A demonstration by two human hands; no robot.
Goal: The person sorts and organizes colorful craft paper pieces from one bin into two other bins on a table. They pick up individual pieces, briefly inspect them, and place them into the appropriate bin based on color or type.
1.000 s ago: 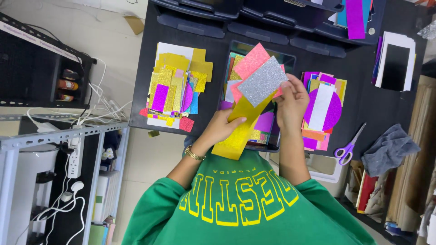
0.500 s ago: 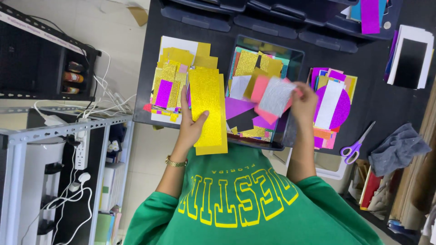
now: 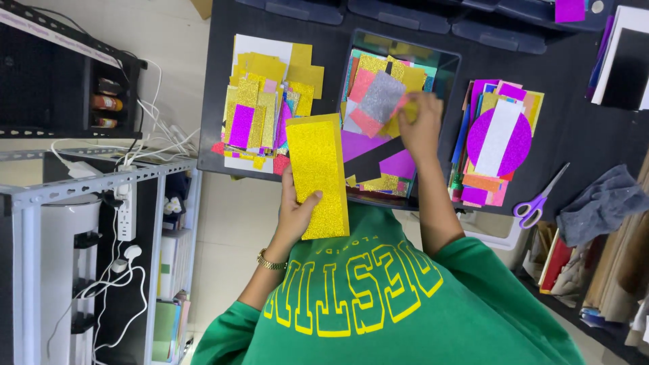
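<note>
My left hand (image 3: 296,211) grips a long gold glitter sheet (image 3: 316,172) by its lower left edge and holds it upright in front of my chest, over the table's near edge. My right hand (image 3: 420,123) reaches into a dark tray (image 3: 405,42) full of coloured glitter scraps. Its fingers pinch the right edge of a silver scrap (image 3: 380,98) and a pink scrap (image 3: 363,84) that rest on the heap.
A pile of mostly gold scraps (image 3: 265,101) lies left of the tray, and a pile with a purple disc (image 3: 517,145) lies to its right. Purple-handled scissors (image 3: 537,201) and a grey cloth (image 3: 598,203) are at the right. A metal shelf with cables (image 3: 101,223) stands at the left.
My left hand has drawn the gold sheet out of the tray towards my chest. My right hand has lowered the silver and pink scraps onto the heap in the tray.
</note>
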